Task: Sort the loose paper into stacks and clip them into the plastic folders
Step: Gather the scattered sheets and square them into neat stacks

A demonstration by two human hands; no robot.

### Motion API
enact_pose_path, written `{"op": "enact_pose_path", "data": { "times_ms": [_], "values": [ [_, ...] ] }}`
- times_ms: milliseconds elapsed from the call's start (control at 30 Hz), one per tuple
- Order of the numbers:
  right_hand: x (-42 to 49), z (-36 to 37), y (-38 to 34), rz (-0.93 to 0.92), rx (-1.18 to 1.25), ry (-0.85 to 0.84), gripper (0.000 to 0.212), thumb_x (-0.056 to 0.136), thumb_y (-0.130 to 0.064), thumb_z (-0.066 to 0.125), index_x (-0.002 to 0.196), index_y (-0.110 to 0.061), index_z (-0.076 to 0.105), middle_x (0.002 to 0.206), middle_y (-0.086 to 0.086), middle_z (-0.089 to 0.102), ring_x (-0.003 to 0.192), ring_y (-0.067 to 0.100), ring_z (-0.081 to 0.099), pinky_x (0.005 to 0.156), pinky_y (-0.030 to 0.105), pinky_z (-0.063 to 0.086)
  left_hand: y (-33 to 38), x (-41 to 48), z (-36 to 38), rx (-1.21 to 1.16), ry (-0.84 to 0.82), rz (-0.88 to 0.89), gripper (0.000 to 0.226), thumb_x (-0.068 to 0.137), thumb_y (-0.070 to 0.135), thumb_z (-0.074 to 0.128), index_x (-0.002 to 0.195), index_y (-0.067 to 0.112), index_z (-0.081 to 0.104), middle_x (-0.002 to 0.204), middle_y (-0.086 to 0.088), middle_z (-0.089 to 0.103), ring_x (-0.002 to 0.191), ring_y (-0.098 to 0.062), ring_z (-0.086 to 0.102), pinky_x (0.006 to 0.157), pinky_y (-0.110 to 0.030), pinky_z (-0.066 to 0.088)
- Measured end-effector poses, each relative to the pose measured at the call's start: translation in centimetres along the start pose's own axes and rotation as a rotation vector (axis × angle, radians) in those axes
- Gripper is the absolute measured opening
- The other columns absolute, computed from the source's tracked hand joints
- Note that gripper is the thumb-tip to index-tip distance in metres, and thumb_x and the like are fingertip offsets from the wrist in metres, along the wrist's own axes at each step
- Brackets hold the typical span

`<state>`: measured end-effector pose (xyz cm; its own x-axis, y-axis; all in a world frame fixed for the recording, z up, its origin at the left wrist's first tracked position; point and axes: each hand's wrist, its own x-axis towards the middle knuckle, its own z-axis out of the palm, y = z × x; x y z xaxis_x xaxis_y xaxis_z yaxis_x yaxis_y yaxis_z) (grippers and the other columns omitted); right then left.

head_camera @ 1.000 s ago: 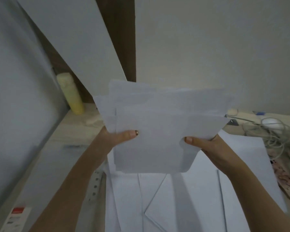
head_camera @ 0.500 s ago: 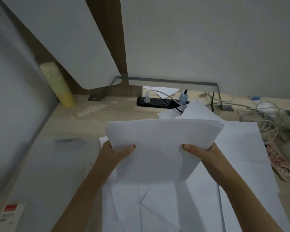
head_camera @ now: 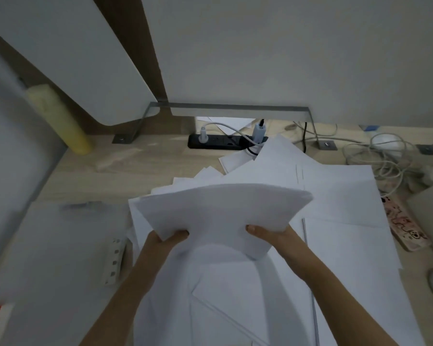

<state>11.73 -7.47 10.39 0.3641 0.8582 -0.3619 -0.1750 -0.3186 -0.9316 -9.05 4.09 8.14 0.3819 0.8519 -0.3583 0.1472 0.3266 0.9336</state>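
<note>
- The left hand (head_camera: pixel 166 239) grips the near left edge of a stack of paper (head_camera: pixel 223 211), with the thumb curled on top and the fingers hidden beneath.
- The right hand (head_camera: pixel 273 234) pinches the stack's near right edge, thumb on top.
- The stack is held above the counter (head_camera: pixel 110 171), with its far edge bowed.
- Loose sheets (head_camera: pixel 340 216) lie spread under and beyond it.
- A translucent plastic folder (head_camera: pixel 60 245) lies flat to the left, and its white clip strip (head_camera: pixel 114 260) is just beside the sheets.
- A power strip (head_camera: pixel 225 142) sits at the back.

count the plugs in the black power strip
2: a white plug at the left end of the power strip, a grey adapter at its right end; loose paper overlaps that end, so another may be hidden.
</note>
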Motion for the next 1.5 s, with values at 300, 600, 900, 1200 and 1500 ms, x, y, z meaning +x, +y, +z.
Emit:
{"op": "enact_pose_path", "data": {
  "times_ms": [300,600,900,1200,1500],
  "values": [
    [-2.9,-8.7,1.7,0.043,-0.070,0.396,0.015,0.086,-0.033,0.063,0.098,-0.025,0.064,0.099,-0.005,0.069,0.088,0.010,0.066,0.072,0.025,0.051,0.6,-2.2,10.1,0.131,-0.028,0.017,0.015,0.093,0.018,0.052,0.104,0.027,0.056,0.096,0.014,0.066,0.087,-0.003,0.065,0.074,-0.018,0.051],
    [-9.3,-20.5,10.0,0.346,-0.250,0.629,0.032,0.096,-0.019,0.045,0.105,0.012,0.049,0.111,0.035,0.051,0.104,0.041,0.052,0.091,0.045,0.040,-7.7,-4.9,24.0,0.455,-0.269,-0.223,0.032,0.099,0.020,0.035,0.128,0.011,0.040,0.115,-0.006,0.059,0.105,-0.024,0.057,0.088,-0.029,0.039],
    [-10.6,-25.5,14.1,0.342,-0.420,0.686,0.021,0.096,-0.014,0.043,0.077,-0.011,0.049,0.070,0.002,0.050,0.069,0.020,0.048,0.064,0.031,0.033,-10.4,-6.6,28.2,0.729,-0.367,-0.219,0.046,0.094,0.020,0.037,0.138,0.025,0.025,0.121,0.002,0.057,0.099,-0.023,0.061,0.079,-0.031,0.046],
    [-8.9,-25.9,14.9,0.320,-0.436,0.778,0.024,0.094,-0.014,0.044,0.070,-0.009,0.048,0.077,0.018,0.048,0.073,0.030,0.045,0.065,0.034,0.032,-10.8,-6.8,28.7,0.823,-0.327,-0.106,0.058,0.093,0.020,0.043,0.145,0.021,0.018,0.136,-0.002,0.027,0.128,-0.015,0.031,0.090,-0.022,0.036],
    [-8.5,-24.6,13.4,0.360,-0.738,0.711,0.060,0.087,-0.012,0.060,0.141,-0.005,0.033,0.130,0.033,0.042,0.120,0.044,0.038,0.099,0.043,0.031,-10.8,-5.8,28.2,0.775,-0.361,-0.128,0.061,0.094,0.022,0.041,0.147,0.019,0.012,0.145,-0.001,0.021,0.135,-0.017,0.025,0.101,-0.026,0.034]
  ]
}}
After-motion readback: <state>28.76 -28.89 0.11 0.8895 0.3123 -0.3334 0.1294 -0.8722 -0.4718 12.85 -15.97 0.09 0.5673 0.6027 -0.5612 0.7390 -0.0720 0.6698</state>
